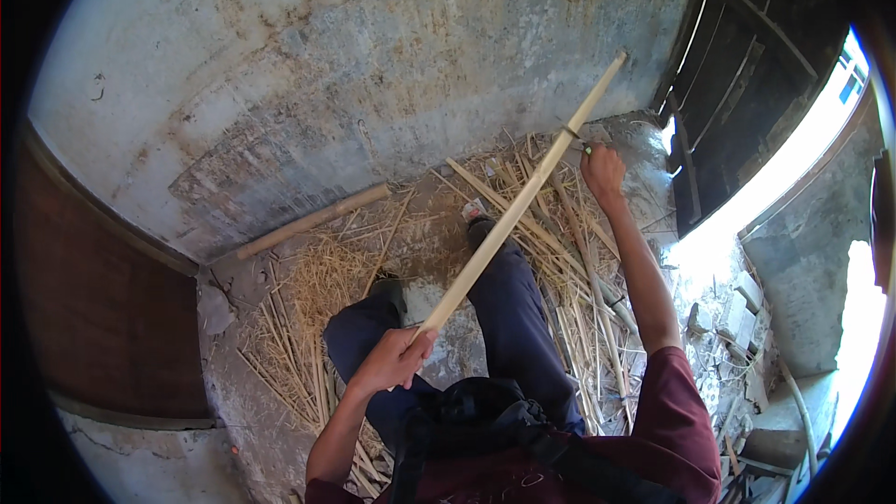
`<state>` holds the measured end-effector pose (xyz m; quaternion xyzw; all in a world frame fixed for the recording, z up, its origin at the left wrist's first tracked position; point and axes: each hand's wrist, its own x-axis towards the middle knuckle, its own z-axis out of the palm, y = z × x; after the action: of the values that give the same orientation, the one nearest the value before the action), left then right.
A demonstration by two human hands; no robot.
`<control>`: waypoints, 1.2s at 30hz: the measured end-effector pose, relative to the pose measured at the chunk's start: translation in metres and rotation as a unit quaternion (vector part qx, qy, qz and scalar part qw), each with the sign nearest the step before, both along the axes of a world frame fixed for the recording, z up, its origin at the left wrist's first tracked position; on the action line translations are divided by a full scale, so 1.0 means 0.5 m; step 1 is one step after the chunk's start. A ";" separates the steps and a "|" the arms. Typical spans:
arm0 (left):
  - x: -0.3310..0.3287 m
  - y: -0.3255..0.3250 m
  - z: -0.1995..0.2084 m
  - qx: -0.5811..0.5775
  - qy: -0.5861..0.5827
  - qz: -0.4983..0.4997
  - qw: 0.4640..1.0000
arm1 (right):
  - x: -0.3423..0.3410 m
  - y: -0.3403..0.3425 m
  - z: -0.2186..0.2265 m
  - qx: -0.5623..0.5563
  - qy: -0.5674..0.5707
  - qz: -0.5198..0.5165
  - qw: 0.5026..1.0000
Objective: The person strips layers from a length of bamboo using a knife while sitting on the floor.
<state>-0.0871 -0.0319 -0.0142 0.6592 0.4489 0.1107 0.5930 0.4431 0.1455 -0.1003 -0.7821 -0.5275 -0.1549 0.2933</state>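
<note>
A long pale bamboo strip [516, 210] slants from my lap up to the right, its narrow far tip close to the wall. My left hand [397, 359] is closed round its near end, over my left thigh. With my arm stretched out, my right hand [603, 169] grips a small knife [571, 133]. The dark blade lies across the strip and touches it, some way below the far tip. Most of the knife's handle is hidden in my fist; a bit of green shows beside the fingers.
Pale shavings [327, 285] and thin strips litter the floor on both sides of my legs. A bamboo pole [313, 221] lies along the stained wall [373, 65]. Broken blocks [737, 322] are heaped at the right, near a dark wooden door [737, 65] and a bright opening.
</note>
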 end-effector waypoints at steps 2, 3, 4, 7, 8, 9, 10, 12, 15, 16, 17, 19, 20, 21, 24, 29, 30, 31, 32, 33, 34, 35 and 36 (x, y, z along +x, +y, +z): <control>0.015 0.003 -0.008 -0.018 -0.030 -0.012 0.999 | 0.031 -0.034 -0.021 0.065 0.057 0.037 0.996; 0.013 0.002 -0.003 -0.022 -0.036 -0.009 0.999 | 0.012 -0.043 -0.025 0.059 0.242 0.077 0.965; 0.012 0.002 -0.002 -0.024 -0.043 -0.006 0.999 | -0.015 -0.059 -0.020 0.051 0.415 0.115 0.901; -0.001 0.010 -0.005 -0.025 -0.047 -0.008 0.999 | -0.122 -0.121 0.039 0.061 0.672 0.202 0.710; 0.000 0.012 -0.007 -0.024 -0.050 -0.015 0.998 | -0.152 -0.140 0.068 0.072 0.715 0.226 0.657; 0.004 0.015 -0.009 -0.023 -0.051 -0.023 0.998 | -0.168 -0.154 0.088 0.091 0.732 0.249 0.628; 0.007 0.017 -0.010 -0.023 -0.052 -0.030 0.998 | -0.180 -0.164 0.101 0.109 0.748 0.272 0.595; 0.010 0.017 -0.008 -0.025 -0.057 -0.037 0.997 | -0.198 -0.171 0.118 0.133 0.756 0.293 0.571; 0.008 0.019 -0.004 -0.014 -0.059 -0.048 0.997 | -0.210 -0.174 0.135 0.149 0.749 0.287 0.579; 0.006 0.019 -0.003 -0.008 -0.059 -0.051 0.997 | -0.213 -0.176 0.138 0.154 0.756 0.286 0.569; 0.003 0.021 -0.005 -0.011 -0.067 -0.056 0.996 | -0.216 -0.178 0.141 0.159 0.762 0.285 0.559; -0.009 0.022 -0.013 -0.017 -0.080 -0.063 0.995 | -0.238 -0.193 0.174 0.149 0.789 0.300 0.515; -0.015 0.021 -0.016 -0.016 -0.082 -0.062 0.995 | -0.248 -0.197 0.185 0.143 0.802 0.307 0.492; -0.016 0.023 -0.018 -0.015 -0.084 -0.064 0.994 | -0.250 -0.197 0.184 0.146 0.807 0.300 0.487; -0.009 0.014 -0.002 0.033 -0.038 -0.037 0.998 | -0.258 -0.196 0.184 0.156 0.814 0.287 0.480; -0.002 -0.012 0.008 0.258 0.073 -0.026 0.963 | -0.249 -0.189 0.200 0.208 0.780 0.263 0.529; 0.001 -0.022 0.015 0.297 0.084 -0.026 0.951 | -0.245 -0.187 0.206 0.213 0.774 0.264 0.535; 0.004 -0.028 0.017 0.336 0.095 -0.026 0.937 | -0.239 -0.185 0.211 0.218 0.767 0.266 0.542; 0.005 -0.030 0.011 0.324 0.094 -0.021 0.941 | -0.235 -0.184 0.215 0.223 0.761 0.267 0.548; 0.004 -0.031 0.002 0.313 0.093 -0.015 0.945 | -0.236 -0.183 0.221 0.219 0.761 0.263 0.551; 0.003 -0.031 -0.002 0.302 0.092 -0.009 0.949 | -0.237 -0.182 0.228 0.216 0.761 0.258 0.554; 0.002 -0.031 -0.003 0.279 0.069 -0.009 0.958 | -0.238 -0.181 0.232 0.212 0.762 0.254 0.557; 0.000 -0.029 -0.003 0.256 0.046 -0.011 0.965 | -0.233 -0.181 0.229 0.210 0.754 0.258 0.567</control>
<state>-0.0871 -0.0465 -0.0157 0.7984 0.4253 0.1850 0.3840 0.3268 0.0548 0.0143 -0.3623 -0.2475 0.4669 0.7678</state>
